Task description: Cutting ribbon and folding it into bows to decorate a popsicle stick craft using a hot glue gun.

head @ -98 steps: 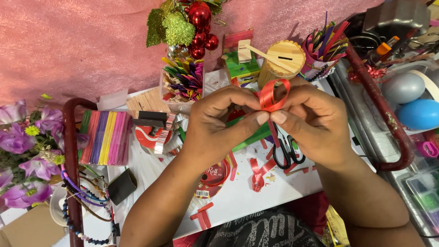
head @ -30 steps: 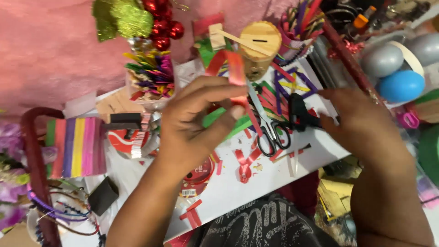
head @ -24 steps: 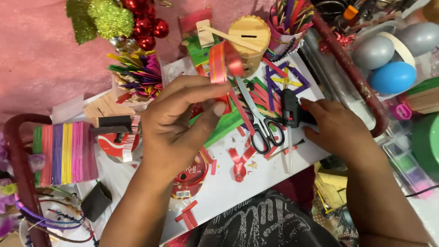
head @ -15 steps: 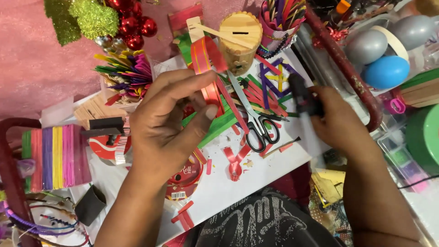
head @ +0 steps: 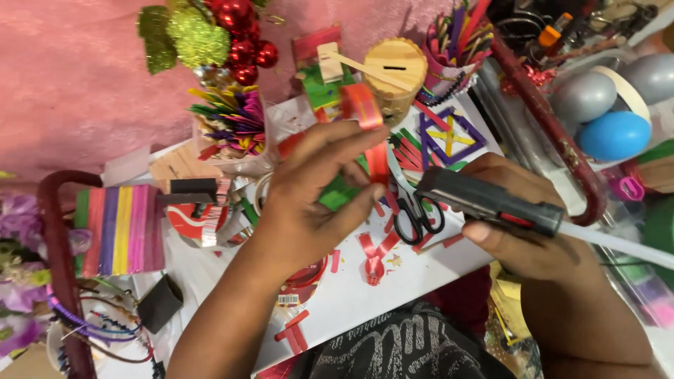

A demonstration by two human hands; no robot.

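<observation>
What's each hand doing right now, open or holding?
Left hand: closed, fingers pinching a red ribbon loop.
Right hand: closed around a black glue gun.

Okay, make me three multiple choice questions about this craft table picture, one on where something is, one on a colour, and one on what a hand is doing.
1. Where do the scissors lie?
A. On the white board between the two hands
B. Inside the wooden box
C. On the pink cloth

2. What colour is the ribbon loop pinched by the left hand?
A. Blue
B. Red
C. Green

3. What is the right hand doing?
A. Resting flat and empty
B. Gripping a black glue gun
C. Cutting with the scissors

Answers: 1 A, the black-handled scissors rest on the white board, untouched by either hand. 2 B, the loop above the left fingertips is red. 3 B, the right fingers wrap the glue gun, with a pale glue stick trailing from its back.
</observation>
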